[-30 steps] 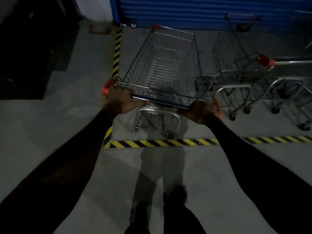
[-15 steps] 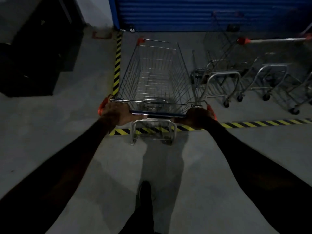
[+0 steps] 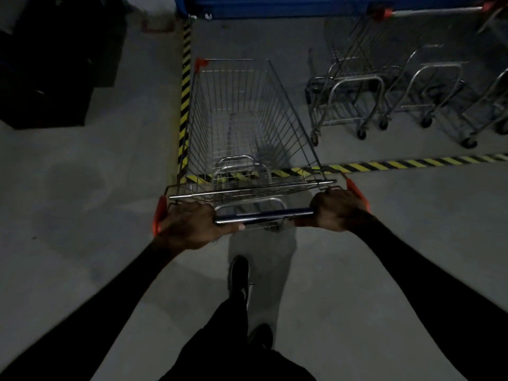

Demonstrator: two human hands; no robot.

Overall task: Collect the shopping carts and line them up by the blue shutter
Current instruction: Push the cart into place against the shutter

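Now the cart sits farther from the shutter. Both hands, left and right, grip its bar tight. Push straight, beside the other carts.

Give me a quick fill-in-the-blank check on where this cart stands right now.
1. Both the left hand and the right hand grip the cart's ____.
2. The cart being held is ____ inside.
3. The striped floor tape is yellow and ____.
4. The parked carts stand to the ____ of the held cart.

Missing words: handle; empty; black; right
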